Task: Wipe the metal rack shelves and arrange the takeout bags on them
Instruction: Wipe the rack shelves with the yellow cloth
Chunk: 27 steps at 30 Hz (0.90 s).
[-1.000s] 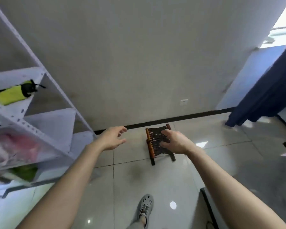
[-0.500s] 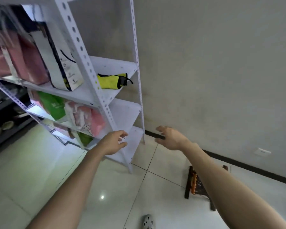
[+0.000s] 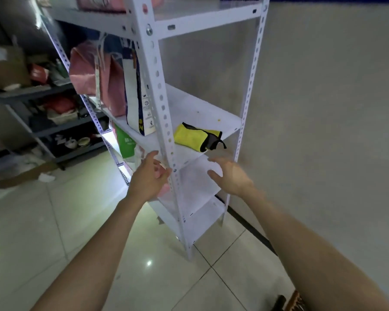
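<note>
View from a head camera, looking down at a white metal rack (image 3: pixel 162 108) that fills the frame from 12 o'clock to the centre. It stands on a glossy pale tiled floor (image 3: pixel 54 232) with thin dark grout lines. A plain grey wall (image 3: pixel 323 131) takes up the side from 1 to 4 o'clock, and a black baseboard (image 3: pixel 249 225) runs along its foot.

Takeout bags stand on the rack's left half. On the middle shelf a pink bag (image 3: pixel 85 70) is at 10 o'clock, and a white and dark blue bag (image 3: pixel 135 97) is just beside it. A green bag (image 3: pixel 125 142) is on the shelf below. A yellow folded cloth (image 3: pixel 193 136) with black trim lies at the front of the middle shelf, just above centre, with bare white shelf behind it.

Both bare forearms reach in from 6 o'clock. The left hand (image 3: pixel 148 178) is just beside the rack's front post, fingers loosely spread, holding nothing. Whether it touches the post cannot be told. The right hand (image 3: pixel 230 176) hovers in front of the lower shelf, fingers wide apart and empty.

At 9 o'clock a dark shelving unit (image 3: pixel 54 122) holds blurred clutter. At 5 o'clock a wooden object (image 3: pixel 294 299) is cut off by the frame's edge.
</note>
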{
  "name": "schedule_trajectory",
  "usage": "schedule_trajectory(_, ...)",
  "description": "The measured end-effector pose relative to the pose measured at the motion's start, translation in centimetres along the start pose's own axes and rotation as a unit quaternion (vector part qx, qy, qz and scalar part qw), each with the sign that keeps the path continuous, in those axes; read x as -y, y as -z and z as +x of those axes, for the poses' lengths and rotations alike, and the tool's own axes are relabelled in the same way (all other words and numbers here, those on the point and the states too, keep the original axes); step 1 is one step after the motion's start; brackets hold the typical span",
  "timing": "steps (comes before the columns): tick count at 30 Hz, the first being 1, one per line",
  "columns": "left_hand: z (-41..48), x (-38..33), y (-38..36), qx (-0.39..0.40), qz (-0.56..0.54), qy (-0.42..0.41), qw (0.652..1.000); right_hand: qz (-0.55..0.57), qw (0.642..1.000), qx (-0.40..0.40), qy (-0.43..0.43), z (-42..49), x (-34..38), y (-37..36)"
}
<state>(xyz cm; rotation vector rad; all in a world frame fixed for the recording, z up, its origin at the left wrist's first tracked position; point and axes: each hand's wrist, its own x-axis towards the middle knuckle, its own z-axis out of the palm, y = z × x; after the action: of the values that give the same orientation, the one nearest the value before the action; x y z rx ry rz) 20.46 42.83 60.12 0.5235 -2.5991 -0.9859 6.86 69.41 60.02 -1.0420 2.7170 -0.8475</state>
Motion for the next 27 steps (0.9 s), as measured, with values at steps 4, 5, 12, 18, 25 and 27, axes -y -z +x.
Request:
schedule_trajectory(4,1.3,-3.1,-0.1,-0.113,-0.05,0.002,0.992,0.014,0.996,-0.023,0.089,4.5,-0.3,1.5)
schedule_trajectory(5,1.8,-3.9,-0.1,-0.134,-0.064,-0.008,0.989,0.015,0.994,-0.025,0.107,5.8,-0.2,1.9)
schedule_trajectory(12,5.2,-7.5,-0.3,-0.239,-0.091,-0.044,0.966,0.001,0.988,0.034,0.151,15.1,1.2,2.0)
schedule_trajectory(18,6.1,-5.8,-1.5,-0.288,-0.033,-0.039,0.956,-0.057,0.979,0.069,0.183,17.0,0.5,-1.1)
schedule_trajectory(25,6.5,-5.4,-2.0,-0.312,-0.017,-0.05,0.949,-0.041,0.977,0.074,0.196,17.9,-0.1,-1.8)
schedule_trajectory(27,6.5,-5.5,-2.1,-0.323,-0.017,-0.041,0.945,-0.042,0.973,0.085,0.212,18.6,0.1,-1.8)
